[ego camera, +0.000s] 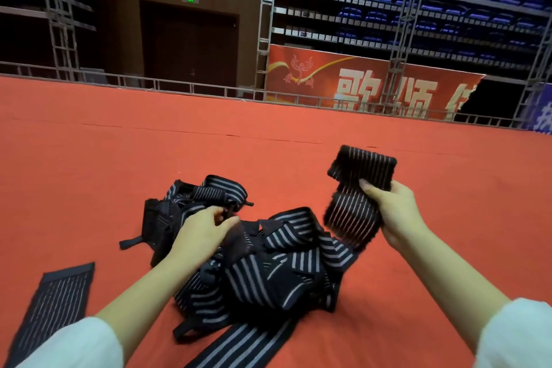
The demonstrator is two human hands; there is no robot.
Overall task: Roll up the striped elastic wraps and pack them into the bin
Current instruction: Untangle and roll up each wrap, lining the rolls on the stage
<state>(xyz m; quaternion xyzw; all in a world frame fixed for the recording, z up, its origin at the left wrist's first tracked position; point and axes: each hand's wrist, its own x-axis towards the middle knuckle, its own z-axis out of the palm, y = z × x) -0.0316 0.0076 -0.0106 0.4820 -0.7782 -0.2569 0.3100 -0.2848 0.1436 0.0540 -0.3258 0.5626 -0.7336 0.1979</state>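
Carpet [119,158]: left hand [203,230] pinches wrap pile [268,272], right hand [394,212] grips folded wrap [349,212].

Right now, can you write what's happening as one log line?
right hand: grips striped elastic wrap, lifted | left hand: pinches into pile of wraps on red carpet | bin: not in view

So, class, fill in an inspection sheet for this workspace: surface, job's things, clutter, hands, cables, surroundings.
Surface: red carpeted floor.
Job's things: tangled pile of black grey-striped elastic wraps; one partly rolled striped wrap held up; one flat striped wrap lying apart at lower left; bin not in view.
Clutter: nothing seen.
Hands: left hand pinches fabric in the pile; right hand grips the partly rolled wrap.
Cables: nothing seen.
Surroundings: grey metal trusses, red banner, blue seats, dark door.
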